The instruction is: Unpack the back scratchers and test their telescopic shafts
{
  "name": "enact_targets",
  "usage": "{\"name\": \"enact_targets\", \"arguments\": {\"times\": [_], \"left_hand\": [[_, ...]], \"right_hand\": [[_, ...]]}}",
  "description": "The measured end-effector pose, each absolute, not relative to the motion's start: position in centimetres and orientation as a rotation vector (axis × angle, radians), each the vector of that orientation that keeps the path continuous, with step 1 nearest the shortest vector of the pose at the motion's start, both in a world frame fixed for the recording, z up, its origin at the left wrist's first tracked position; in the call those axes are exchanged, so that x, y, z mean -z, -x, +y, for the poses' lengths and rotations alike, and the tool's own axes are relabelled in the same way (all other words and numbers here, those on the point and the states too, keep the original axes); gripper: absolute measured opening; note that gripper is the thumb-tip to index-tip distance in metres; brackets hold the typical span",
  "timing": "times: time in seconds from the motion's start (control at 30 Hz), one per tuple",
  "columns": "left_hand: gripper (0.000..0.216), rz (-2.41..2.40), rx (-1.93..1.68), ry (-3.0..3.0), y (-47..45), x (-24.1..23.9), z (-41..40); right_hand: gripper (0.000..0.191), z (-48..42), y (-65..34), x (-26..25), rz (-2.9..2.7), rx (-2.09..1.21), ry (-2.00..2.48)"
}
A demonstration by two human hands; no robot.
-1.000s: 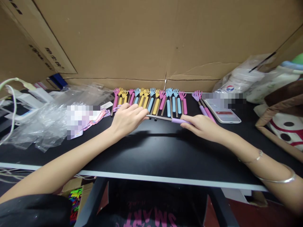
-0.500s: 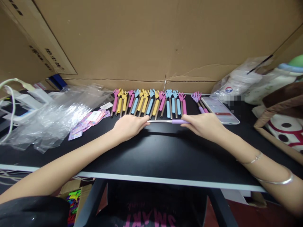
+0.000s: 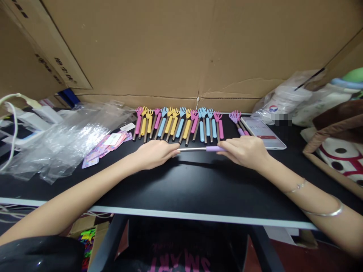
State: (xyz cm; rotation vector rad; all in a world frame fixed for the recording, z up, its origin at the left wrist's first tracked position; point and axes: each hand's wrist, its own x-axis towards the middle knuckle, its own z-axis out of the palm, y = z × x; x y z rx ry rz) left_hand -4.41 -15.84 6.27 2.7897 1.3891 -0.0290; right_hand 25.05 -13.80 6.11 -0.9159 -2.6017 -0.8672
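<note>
Between my two hands a back scratcher (image 3: 193,149) with a metal rod and a purple grip is held level above the black desk. My left hand (image 3: 155,154) is closed round the rod's left end, and the claw head is hidden by the fingers. On the purple grip, my right hand (image 3: 242,151) is closed at the other end. Just behind lies a row of back scratchers (image 3: 170,124) with pink, yellow and blue heads and grips. Apart from that row, a purple and a pink back scratcher (image 3: 239,124) lie beyond my right hand.
Clear plastic bags (image 3: 68,132) and printed cards (image 3: 104,147) lie at the left. A phone (image 3: 263,132), a bagged cup (image 3: 289,98) and a brown-handled bag (image 3: 334,139) are at the right. Cardboard (image 3: 170,49) stands behind the desk (image 3: 176,189).
Both hands have come slightly lower and nearer with the back scratcher still between them. The row behind has not moved.
</note>
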Motion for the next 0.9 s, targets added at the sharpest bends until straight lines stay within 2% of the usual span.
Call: {"name": "enact_targets", "arguments": {"times": [0.13, 0.53, 0.67, 0.9], "left_hand": [[0.038, 1.431, 0.014, -2.878, 4.3, -6.19, -15.98], [0.043, 1.677, -0.155, -3.101, 4.68, -5.73, -15.93], [0.041, 1.626, -0.275, -3.155, 4.78, -5.69, -15.87], [0.04, 1.523, -0.353, -3.342, 4.66, -6.13, -16.22]], "right_hand": [[0.042, -13.73, -25.24, -6.17, -2.603, 0.87, 0.883], [0.057, -14.03, -24.93, -6.35, -2.652, 0.771, 1.079], [0.051, -13.99, -24.81, -6.69, -2.781, 0.49, 1.134], [0.04, -13.51, -24.8, -6.9, -2.814, -0.335, 1.155]]}}
